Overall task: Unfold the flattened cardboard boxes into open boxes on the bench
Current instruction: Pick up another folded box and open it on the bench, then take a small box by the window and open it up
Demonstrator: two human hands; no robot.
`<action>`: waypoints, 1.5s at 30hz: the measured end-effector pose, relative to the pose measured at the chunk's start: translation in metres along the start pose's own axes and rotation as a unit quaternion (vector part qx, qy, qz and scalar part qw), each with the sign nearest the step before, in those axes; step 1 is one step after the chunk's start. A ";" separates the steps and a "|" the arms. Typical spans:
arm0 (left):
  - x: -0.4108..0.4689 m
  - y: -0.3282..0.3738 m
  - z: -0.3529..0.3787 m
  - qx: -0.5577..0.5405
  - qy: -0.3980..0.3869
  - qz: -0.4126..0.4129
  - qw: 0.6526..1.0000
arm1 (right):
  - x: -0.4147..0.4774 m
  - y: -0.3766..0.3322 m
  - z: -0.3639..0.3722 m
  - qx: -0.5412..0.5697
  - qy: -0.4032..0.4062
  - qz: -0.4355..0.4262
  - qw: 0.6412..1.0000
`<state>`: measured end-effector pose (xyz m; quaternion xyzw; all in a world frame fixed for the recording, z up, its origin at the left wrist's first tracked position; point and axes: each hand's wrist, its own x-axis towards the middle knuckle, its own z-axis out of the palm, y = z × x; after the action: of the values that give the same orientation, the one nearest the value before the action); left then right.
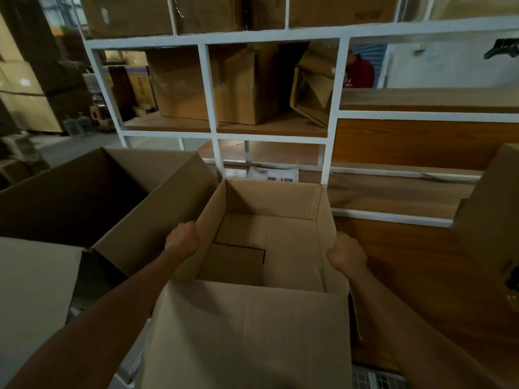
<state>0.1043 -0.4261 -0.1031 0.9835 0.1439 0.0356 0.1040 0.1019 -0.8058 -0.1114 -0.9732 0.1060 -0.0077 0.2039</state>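
At least three boxes here: middle box (269, 248) on the bench (407, 262), side walls gripped by left hand (182, 240) and right hand (348, 255) (fingertips hidden), bigger box (84, 197) at 10 o'clock, cut-off box (494, 209) at 3 o'clock.

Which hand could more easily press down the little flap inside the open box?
Probably the left hand. It grips the left wall of the box, right beside the flap, which lies on the left of the floor. The right hand grips the opposite wall, farther away.
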 end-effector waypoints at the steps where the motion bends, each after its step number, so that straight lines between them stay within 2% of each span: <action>1: 0.005 -0.004 0.000 -0.001 0.001 0.007 1.000 | 0.000 -0.005 0.005 -0.006 0.005 0.008 1.000; 8: 0.042 -0.017 0.007 0.036 -0.001 0.075 0.996 | -0.005 -0.025 0.030 -0.029 0.030 0.009 0.999; 13: 0.061 -0.020 0.015 0.009 -0.003 0.146 0.989 | -0.002 -0.022 0.029 -0.023 0.048 0.010 0.999; 18: 0.045 -0.002 0.004 0.002 0.025 0.213 0.977 | -0.013 -0.019 0.029 0.052 0.034 0.001 0.998; 20: 0.029 0.016 0.000 -0.034 0.019 0.248 0.968 | -0.026 -0.013 0.030 0.086 0.011 -0.008 0.996; 23: -0.014 0.060 -0.001 -0.091 -0.022 0.325 0.941 | -0.055 -0.002 0.026 0.129 -0.008 -0.018 0.991; 26: -0.076 0.114 0.000 -0.131 -0.033 0.368 0.920 | -0.095 0.014 0.011 0.189 -0.012 -0.012 0.982; 29: -0.147 0.164 0.003 -0.180 -0.031 0.399 0.899 | -0.141 0.050 -0.010 0.261 0.031 -0.007 0.965; 34: -0.257 0.231 0.019 -0.283 -0.038 0.382 0.879 | -0.228 0.143 -0.047 0.286 0.131 0.016 0.949; 39: -0.365 0.285 0.062 -0.411 -0.070 0.380 0.826 | -0.310 0.242 -0.066 0.317 0.190 0.093 0.925; 45: -0.447 0.340 0.100 -0.456 -0.125 0.378 0.796 | -0.366 0.327 -0.084 0.353 0.246 0.154 0.889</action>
<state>-0.2189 -0.8939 -0.1453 0.7943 -0.2866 0.0100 0.5356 -0.3270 -1.0554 -0.1541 -0.7754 0.2913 -0.2528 0.5000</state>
